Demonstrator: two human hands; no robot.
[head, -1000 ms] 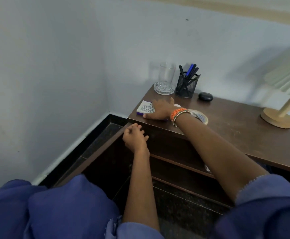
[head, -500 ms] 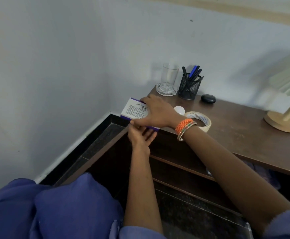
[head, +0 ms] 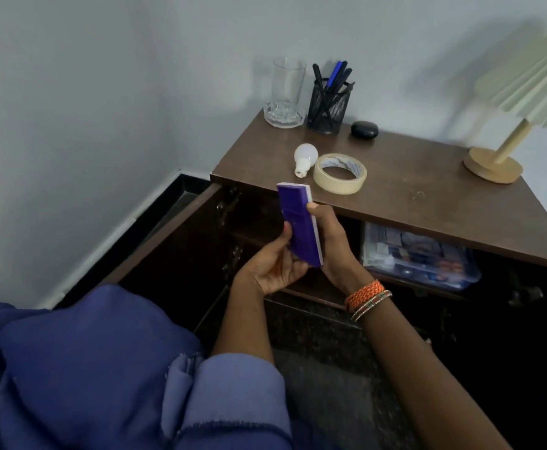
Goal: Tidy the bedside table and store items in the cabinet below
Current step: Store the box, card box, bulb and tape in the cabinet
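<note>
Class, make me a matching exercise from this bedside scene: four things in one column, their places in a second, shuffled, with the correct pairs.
Things:
1. box
2. bulb
3. pens
4. glass

Places:
A. on a clear coaster
B. in both hands
C. lying left of the tape
D. in a black mesh cup

Pairs: 1-B, 2-C, 3-D, 4-A

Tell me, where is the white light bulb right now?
The light bulb lies on its side near the front left corner of the bedside table, just left of the roll of tape and in front of the glass.
</note>
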